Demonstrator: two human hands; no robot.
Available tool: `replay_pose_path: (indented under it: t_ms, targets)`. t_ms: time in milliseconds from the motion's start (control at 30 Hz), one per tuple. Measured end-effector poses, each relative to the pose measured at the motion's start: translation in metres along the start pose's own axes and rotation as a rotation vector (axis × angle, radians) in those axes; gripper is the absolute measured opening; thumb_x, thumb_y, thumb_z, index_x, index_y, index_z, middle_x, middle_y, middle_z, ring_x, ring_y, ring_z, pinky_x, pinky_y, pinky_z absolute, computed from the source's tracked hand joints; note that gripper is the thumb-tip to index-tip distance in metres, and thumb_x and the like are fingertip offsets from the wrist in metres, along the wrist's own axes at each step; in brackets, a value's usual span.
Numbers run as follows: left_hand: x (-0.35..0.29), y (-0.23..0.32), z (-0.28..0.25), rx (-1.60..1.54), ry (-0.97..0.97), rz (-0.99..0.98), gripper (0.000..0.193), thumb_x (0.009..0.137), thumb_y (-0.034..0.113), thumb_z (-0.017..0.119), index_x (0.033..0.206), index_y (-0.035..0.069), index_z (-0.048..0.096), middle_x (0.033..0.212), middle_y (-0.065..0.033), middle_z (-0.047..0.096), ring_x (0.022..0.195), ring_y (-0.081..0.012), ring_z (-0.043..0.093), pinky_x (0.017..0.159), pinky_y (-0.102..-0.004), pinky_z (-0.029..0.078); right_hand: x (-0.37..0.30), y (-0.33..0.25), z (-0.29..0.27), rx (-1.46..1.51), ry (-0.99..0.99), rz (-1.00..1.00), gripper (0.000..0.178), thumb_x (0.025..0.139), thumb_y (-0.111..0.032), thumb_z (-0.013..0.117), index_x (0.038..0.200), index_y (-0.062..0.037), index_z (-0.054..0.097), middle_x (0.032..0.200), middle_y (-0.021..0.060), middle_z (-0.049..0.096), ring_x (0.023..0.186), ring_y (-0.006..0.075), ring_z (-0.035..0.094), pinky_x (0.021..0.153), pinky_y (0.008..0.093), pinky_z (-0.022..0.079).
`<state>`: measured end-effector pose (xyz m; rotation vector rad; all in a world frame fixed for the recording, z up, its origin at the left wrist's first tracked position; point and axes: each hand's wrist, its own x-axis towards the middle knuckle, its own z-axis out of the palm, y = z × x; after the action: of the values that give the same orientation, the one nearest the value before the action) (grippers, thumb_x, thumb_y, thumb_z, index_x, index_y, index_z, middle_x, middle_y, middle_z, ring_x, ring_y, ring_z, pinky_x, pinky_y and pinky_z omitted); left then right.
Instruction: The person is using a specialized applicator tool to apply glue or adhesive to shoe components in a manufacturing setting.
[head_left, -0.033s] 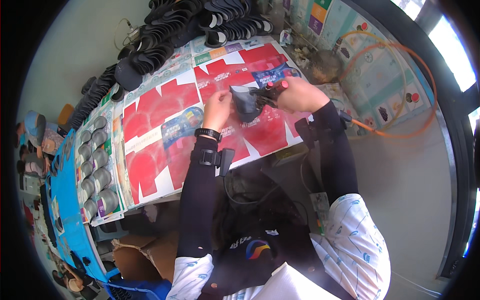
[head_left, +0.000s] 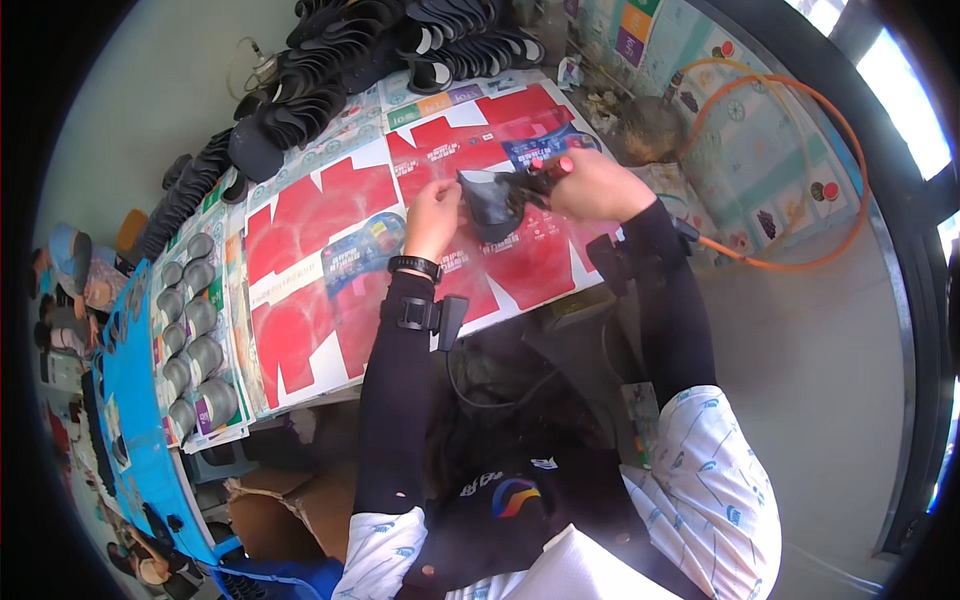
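Note:
Over the table, my left hand (head_left: 433, 222) pinches the edge of a dark, curved, cup-like piece (head_left: 492, 210) whose pale upper edge faces up. My right hand (head_left: 600, 190) is closed round a dark spray gun (head_left: 541, 178) with red knobs. The gun's front sits close to the piece's right side; whether they touch is hard to tell. An orange hose (head_left: 745, 264) runs up to the right wrist. Below both hands lie red-and-white printed cardboard sheets (head_left: 350, 190).
Rows of black curved pieces (head_left: 300, 110) stand along the table's far and left sides. Grey rounded pieces (head_left: 203, 317) line the left edge, beside a blue table (head_left: 140, 370). A brown, stained round object (head_left: 645, 130) sits at the far right corner. Other people are at far left.
My right hand and the spray gun have shifted very slightly left, toward the curved piece. The piece looks a little darker. My left hand keeps its hold.

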<state>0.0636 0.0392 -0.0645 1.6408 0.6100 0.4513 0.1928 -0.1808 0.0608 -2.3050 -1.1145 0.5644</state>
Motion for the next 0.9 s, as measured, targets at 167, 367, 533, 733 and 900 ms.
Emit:
replay_pose_path:
  t_ms: [167,367,533,733,900]
  targets:
    - [0.0,-0.002,0.0,-0.051,0.011,-0.03,0.03,0.106,0.022,0.057,0.123,-0.002,0.066,0.103,-0.0072,0.071,0.076,-0.0157,0.067,0.069,-0.0305,0.055,0.006,-0.008,-0.003,0.062,-0.068,0.001,0.023,0.075,-0.01,0.065,0.095,0.0003,0.07,0.067,0.0142,0.066,0.061,0.0239,0.065,0.06,0.038,0.051]
    - [-0.002,-0.004,-0.003,-0.008,0.009,-0.027,0.03,0.106,0.023,0.057,0.121,-0.002,0.065,0.102,-0.0068,0.071,0.077,-0.0156,0.067,0.069,-0.0302,0.055,0.001,-0.008,0.002,0.115,0.052,-0.021,0.019,0.069,-0.007,0.066,0.086,0.0016,0.07,0.065,0.0121,0.064,0.059,0.0227,0.063,0.058,0.0367,0.049]
    - [-0.002,-0.008,-0.002,-0.057,0.012,-0.016,0.028,0.106,0.022,0.058,0.121,-0.001,0.065,0.102,-0.0068,0.071,0.077,-0.0158,0.067,0.069,-0.0303,0.055,0.0,-0.005,0.003,0.063,-0.182,0.022,0.02,0.067,-0.005,0.066,0.085,0.0028,0.069,0.062,0.0109,0.062,0.059,0.0207,0.064,0.057,0.0365,0.049]
    - [-0.002,-0.008,0.0,-0.031,0.015,0.01,0.031,0.105,0.022,0.061,0.125,-0.002,0.065,0.103,-0.0075,0.071,0.079,-0.0156,0.067,0.07,-0.0305,0.056,-0.004,-0.002,0.012,0.156,-0.041,0.018,0.016,0.071,-0.008,0.066,0.084,0.0001,0.069,0.064,0.0163,0.065,0.059,0.0285,0.064,0.059,0.0396,0.05]
    - [0.0,-0.007,0.002,-0.005,0.015,0.011,0.036,0.104,0.023,0.064,0.129,-0.003,0.064,0.105,-0.0088,0.072,0.081,-0.0156,0.068,0.072,-0.0301,0.056,-0.007,0.002,0.012,-0.054,-0.067,-0.016,0.018,0.076,-0.011,0.063,0.089,-0.0007,0.071,0.074,0.0234,0.067,0.068,0.0388,0.066,0.066,0.0449,0.052]
